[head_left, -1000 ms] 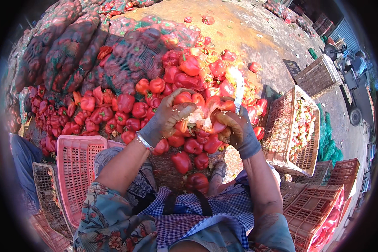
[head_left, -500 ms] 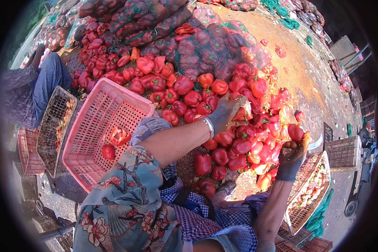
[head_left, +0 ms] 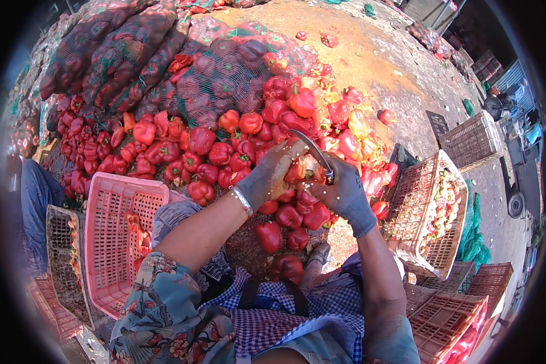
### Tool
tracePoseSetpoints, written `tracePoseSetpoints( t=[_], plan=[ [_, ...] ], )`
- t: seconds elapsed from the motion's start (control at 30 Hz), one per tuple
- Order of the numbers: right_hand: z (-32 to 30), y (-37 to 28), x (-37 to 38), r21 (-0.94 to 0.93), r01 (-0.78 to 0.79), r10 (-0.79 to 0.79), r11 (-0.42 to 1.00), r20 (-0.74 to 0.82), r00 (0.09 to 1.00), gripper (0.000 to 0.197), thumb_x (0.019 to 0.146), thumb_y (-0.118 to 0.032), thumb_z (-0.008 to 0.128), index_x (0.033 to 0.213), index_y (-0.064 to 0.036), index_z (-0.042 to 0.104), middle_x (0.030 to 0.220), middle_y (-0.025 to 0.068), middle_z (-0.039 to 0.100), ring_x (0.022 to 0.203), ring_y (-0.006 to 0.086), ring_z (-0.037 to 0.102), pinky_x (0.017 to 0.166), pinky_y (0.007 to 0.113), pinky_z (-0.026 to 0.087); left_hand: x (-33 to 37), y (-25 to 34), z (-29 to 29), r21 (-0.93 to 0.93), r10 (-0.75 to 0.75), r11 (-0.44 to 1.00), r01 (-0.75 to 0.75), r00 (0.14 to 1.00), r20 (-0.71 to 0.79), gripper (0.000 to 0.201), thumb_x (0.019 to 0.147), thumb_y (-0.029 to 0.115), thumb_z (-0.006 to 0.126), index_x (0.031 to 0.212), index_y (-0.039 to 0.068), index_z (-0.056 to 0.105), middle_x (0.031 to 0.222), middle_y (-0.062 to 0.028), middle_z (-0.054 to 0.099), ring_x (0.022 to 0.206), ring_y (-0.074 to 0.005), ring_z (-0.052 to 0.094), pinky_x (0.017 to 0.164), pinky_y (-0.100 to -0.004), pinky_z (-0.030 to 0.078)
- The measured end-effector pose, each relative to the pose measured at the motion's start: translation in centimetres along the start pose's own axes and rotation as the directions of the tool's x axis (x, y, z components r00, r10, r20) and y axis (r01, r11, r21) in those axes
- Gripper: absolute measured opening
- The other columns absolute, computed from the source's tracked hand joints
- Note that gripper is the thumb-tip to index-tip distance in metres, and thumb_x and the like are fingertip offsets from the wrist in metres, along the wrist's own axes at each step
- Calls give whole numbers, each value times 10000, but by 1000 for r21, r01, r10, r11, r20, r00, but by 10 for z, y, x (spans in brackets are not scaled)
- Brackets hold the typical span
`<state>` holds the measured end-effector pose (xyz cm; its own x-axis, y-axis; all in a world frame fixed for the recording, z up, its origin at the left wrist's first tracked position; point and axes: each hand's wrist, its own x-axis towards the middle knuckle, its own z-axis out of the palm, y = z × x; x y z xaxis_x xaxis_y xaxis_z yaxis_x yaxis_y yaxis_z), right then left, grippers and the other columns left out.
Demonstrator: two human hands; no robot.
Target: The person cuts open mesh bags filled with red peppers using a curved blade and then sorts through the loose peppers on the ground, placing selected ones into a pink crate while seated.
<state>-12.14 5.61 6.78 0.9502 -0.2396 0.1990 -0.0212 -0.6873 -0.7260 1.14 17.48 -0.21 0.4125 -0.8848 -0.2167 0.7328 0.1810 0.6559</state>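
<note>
Both my hands wear grey gloves and meet over a heap of red bell peppers (head_left: 288, 215). My left hand (head_left: 272, 173) is closed round a red bell pepper (head_left: 296, 172), with pale flesh or seeds showing at its top. My right hand (head_left: 344, 191) grips a knife with a curved blade (head_left: 314, 147), which arches over that pepper toward my left fingers. Light seed bits cling to both gloves. How deep the blade sits in the pepper, if at all, I cannot tell. My fingers hide much of the pepper.
A pink crate (head_left: 94, 242) with opened pepper pieces stands at my left. To the right, a pale crate (head_left: 400, 209) holds pepper scraps. Mesh sacks of peppers (head_left: 215, 85) lie beyond the heap. A person's blue-trousered leg (head_left: 39, 200) is at far left.
My hands have come together over the heap; my right hand has moved in from the right-hand crate. The curved blade now shows over the pepper. The view has swung right.
</note>
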Motion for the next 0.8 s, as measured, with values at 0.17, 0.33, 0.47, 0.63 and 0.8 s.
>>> tracePoseSetpoints(
  t=[0.17, 0.33, 0.47, 0.63, 0.8],
  plan=[
    [7, 9, -7, 95, -104, 99, 990, 53, 994, 594, 682, -181, 809, 1205, -13, 580, 939, 151, 637, 878, 223, 610, 820, 365, 490, -4, -10, 1, -105, -151, 982, 154, 988, 37, 373, 1016, 354, 464, 1164, 33, 582, 1061, -103, 667, 910, -240, 684, 726, -370, 609],
    [13, 20, -16, 163, -278, 238, 947, 228, 944, 568, 683, -233, 758, 1160, 28, 593, 1031, 238, 637, 955, 381, 638, 860, 414, 504, -13, -19, 0, -79, -244, 967, 241, 970, -21, 343, 1006, 339, 464, 1114, 44, 602, 1040, -91, 673, 907, -219, 681, 774, -377, 593],
    [35, 18, -28, 54, -86, 91, 995, -95, 991, 529, 652, -193, 774, 1117, -4, 607, 974, 189, 639, 858, 318, 649, 786, 397, 514, -6, -31, -3, -58, -111, 993, 103, 983, -147, 295, 1006, 325, 470, 1064, 69, 602, 986, -79, 669, 875, -209, 676, 782, -377, 584],
    [36, 7, -32, 9, -140, 139, 990, -169, 976, 533, 642, -177, 758, 1126, -11, 607, 1000, 199, 638, 898, 330, 656, 808, 405, 517, -2, -29, -4, -127, -88, 990, 67, 982, -165, 270, 1003, 323, 483, 1030, 77, 592, 937, -70, 656, 846, -203, 671, 776, -360, 580],
    [23, 10, -18, 28, -187, 179, 982, 187, 966, 605, 687, -268, 736, 1206, 6, 585, 1060, 252, 621, 999, 424, 607, 899, 457, 491, 9, -52, -25, 102, 129, 989, -103, 948, -292, 181, 973, 283, 534, 987, 112, 593, 904, -33, 635, 794, -160, 646, 701, -327, 559]
  ],
)
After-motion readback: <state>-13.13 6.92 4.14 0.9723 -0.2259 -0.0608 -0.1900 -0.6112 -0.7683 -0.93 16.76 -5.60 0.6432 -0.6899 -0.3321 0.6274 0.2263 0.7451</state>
